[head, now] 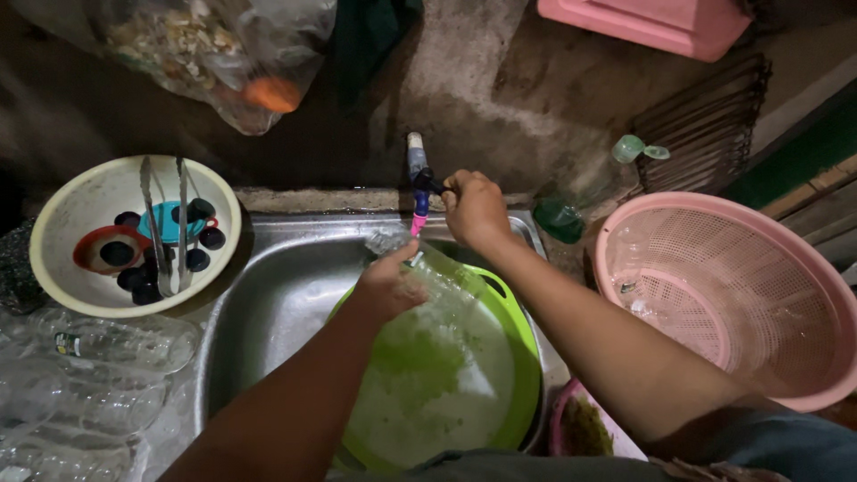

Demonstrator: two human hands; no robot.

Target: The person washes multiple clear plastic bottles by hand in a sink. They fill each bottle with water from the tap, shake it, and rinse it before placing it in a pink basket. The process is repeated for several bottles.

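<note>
My right hand (473, 207) grips the black handle of the tap (418, 178) on the wall above the steel sink (268, 295). Just under the spout, my left hand (388, 284) holds a clear plastic bottle (437, 286), its neck pointing up toward the tap. The bottle lies over a green basin (522, 357) of foamy water that fills the right part of the sink.
A cream bowl (67, 223) with metal tongs (165, 223) and dark lids sits at left. Several clear bottles (89, 375) lie below it. A pink strainer basket (741, 295) stands at right, a small pink bowl (571, 433) near it. A plastic bag (214, 54) hangs above.
</note>
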